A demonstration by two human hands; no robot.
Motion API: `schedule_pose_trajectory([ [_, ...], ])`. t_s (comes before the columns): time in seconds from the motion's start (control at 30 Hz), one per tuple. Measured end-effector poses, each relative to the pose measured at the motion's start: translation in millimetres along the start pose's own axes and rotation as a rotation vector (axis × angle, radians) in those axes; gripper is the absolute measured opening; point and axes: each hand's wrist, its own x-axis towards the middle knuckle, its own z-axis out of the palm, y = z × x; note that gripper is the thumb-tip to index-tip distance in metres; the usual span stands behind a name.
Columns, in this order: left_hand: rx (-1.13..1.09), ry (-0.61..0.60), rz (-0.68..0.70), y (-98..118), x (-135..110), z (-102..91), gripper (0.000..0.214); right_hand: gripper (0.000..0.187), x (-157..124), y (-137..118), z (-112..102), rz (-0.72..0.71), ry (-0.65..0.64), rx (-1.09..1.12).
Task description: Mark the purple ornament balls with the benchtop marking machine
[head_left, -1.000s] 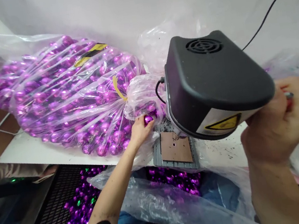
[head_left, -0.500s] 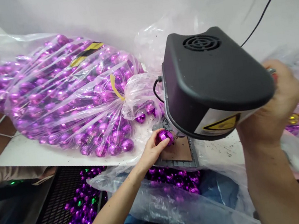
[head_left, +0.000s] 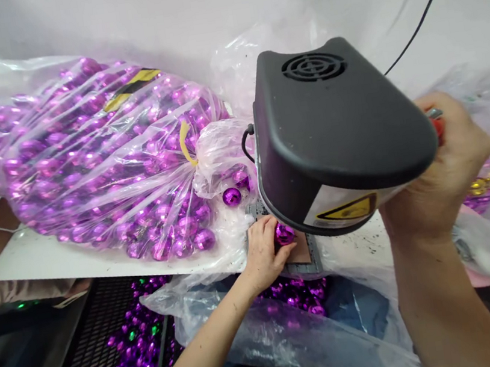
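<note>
Left hand (head_left: 261, 254): the thumb and fingers are clamped on a shiny purple faceted ball (head_left: 285, 234). The ball is located over a flat brown square board (head_left: 300, 253), which lies on a grey ribbed base plate (head_left: 315, 252). Whether the ball touches the board cannot be told. A large black rounded housing (head_left: 341, 121) overhangs the area and hides the far side of the ball.

Right hand (head_left: 444, 173): the fingers are curled shut around a red grip (head_left: 438, 129) with a metal end, beside the housing.

Recommended practice: steady the ball from its side, with the thumb opposing the fingers. Fingertips are best placed low, clear of the underside of the housing. A smooth faceted surface is likely to roll if pinched unevenly; apply light, equal pressure. Move the red grip only when the ball is steady.
</note>
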Motion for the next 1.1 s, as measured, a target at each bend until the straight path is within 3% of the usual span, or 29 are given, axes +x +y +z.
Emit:
schedule_pose_trajectory([
  [0.3, -0.088, -0.089, -0.054, 2.3, 2.6, -3.1, 0.041, 0.038, -7.8, 2.2, -2.5, -0.103, 0.028, -0.034],
  [0.43, -0.119, -0.094, -0.081, 3.3, 1.8, -4.6, 0.047, 0.032, -29.7, 11.6, -11.3, -0.294, 0.134, -0.055],
  [0.53, -0.155, -0.093, -0.089, 4.7, 1.6, -5.9, 0.049, 0.026, -52.2, 25.0, -21.5, -0.417, 0.074, 0.071],
  [0.67, -0.191, -0.090, -0.104, 6.1, 2.0, -7.2, 0.049, 0.020, -79.3, 38.9, -31.8, -0.516, 0.024, -0.020],
  [0.77, -0.195, -0.097, -0.103, 6.0, 2.3, -7.1, 0.049, 0.016, -92.0, 43.6, -31.5, -0.537, 0.056, -0.021],
  [1.1, -0.098, -0.066, -0.040, 1.7, 1.1, -0.5, 0.047, 0.033, -106.7, 42.1, -15.0, -0.480, 0.165, 0.038],
])
